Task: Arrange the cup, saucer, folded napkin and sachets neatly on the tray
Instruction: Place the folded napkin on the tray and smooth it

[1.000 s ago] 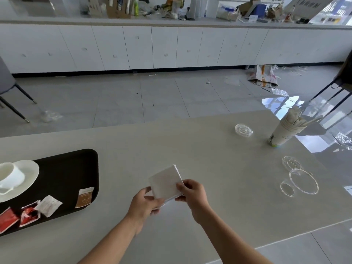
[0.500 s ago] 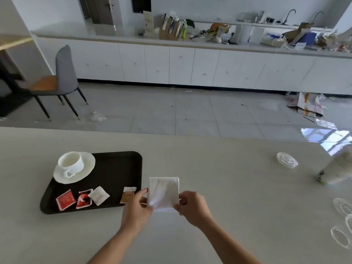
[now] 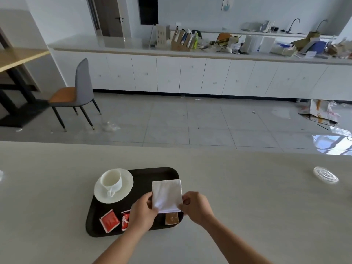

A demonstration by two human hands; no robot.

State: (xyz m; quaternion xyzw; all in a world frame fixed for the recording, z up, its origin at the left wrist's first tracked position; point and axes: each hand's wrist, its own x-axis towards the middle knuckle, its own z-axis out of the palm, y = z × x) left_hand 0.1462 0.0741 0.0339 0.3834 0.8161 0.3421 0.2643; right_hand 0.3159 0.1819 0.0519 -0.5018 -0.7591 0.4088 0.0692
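The left forearm (image 3: 118, 246) and right forearm (image 3: 235, 241) are bare, and so are the left grip (image 3: 142, 214) and right grip (image 3: 197, 208).

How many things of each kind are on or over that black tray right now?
Cup: 1
Saucer: 1
Folded napkin: 1, pinched by left hand and right hand over the tray
Sachets in view: 3 (red sachet, red-and-white sachet, brown sachet); the left hand may hide more
Total: 6

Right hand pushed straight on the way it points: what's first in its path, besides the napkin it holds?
Past the napkin, likely bare tray, right of the saucer; how high the right hand is above it is unclear.
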